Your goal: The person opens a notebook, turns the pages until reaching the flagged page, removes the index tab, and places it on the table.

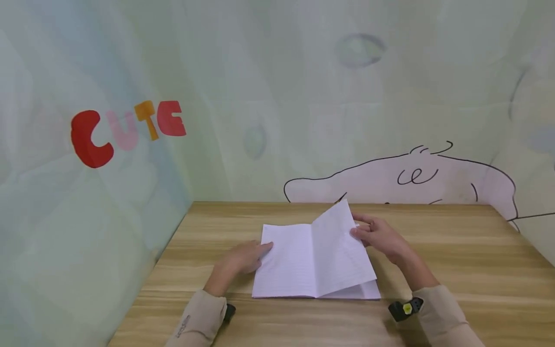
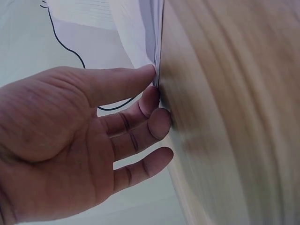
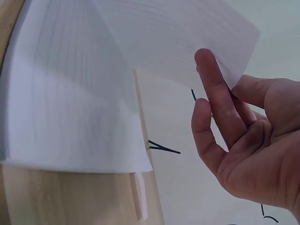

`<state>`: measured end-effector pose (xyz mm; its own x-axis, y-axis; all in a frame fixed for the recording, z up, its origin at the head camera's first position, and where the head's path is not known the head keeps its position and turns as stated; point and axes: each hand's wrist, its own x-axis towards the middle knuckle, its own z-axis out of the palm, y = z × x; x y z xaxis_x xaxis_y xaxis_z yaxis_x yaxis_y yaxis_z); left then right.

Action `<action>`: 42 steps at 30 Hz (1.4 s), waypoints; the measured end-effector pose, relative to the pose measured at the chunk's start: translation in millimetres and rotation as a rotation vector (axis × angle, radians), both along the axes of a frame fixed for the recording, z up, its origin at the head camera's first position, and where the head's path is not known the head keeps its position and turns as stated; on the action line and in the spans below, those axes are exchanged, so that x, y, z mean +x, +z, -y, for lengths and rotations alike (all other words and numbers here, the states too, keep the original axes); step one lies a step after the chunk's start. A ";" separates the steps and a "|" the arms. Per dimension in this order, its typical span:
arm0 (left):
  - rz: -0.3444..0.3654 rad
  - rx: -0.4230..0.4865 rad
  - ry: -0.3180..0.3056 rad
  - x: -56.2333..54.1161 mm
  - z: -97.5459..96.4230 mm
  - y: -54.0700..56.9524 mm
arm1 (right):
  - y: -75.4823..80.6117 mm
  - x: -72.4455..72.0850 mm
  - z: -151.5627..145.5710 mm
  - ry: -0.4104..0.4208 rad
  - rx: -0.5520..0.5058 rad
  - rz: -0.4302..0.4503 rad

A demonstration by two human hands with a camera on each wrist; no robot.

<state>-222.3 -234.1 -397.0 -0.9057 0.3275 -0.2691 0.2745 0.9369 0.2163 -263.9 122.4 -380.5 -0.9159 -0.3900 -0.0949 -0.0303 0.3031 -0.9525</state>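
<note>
An open notebook (image 1: 286, 262) with faintly ruled white pages lies on the wooden table, its fold running roughly away from the person. My left hand (image 1: 242, 257) is at the notebook's left edge. In the left wrist view, the thumb lies over that edge and the fingertips are under it, pinching it; the other fingers are loosely bent. A raised page (image 3: 187, 42) slants up from the fold, and my right hand (image 1: 383, 237) pinches its outer edge between thumb and fingers. Part of the right-hand page (image 1: 370, 290) underneath shows below the lifted one.
The wooden table (image 1: 455, 250) extends around the notebook on all sides. Behind it stands a pale wall covering (image 1: 260, 96) with a line drawing and coloured letters. Dark bands with small devices (image 1: 406, 309) sit at the wrists, by beige sleeves (image 1: 446, 315).
</note>
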 end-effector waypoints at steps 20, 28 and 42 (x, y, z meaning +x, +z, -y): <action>-0.014 -0.020 -0.009 2.9 -0.6 -0.7 | 1.6 -9.2 49.9 -0.057 -0.137 0.029; -0.016 -0.037 -0.009 2.7 0.4 -0.9 | -2.1 -8.5 64.5 0.004 -0.205 0.091; 0.000 -0.051 -0.022 4.5 -0.3 2.2 | -12.8 -6.6 90.2 0.150 -0.153 0.117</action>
<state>-217.9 -233.8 -394.7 -0.8986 0.3330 -0.2857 0.2952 0.9406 0.1680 -270.6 32.2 -393.3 -0.8329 -0.5388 -0.1260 0.0489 0.1553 -0.9867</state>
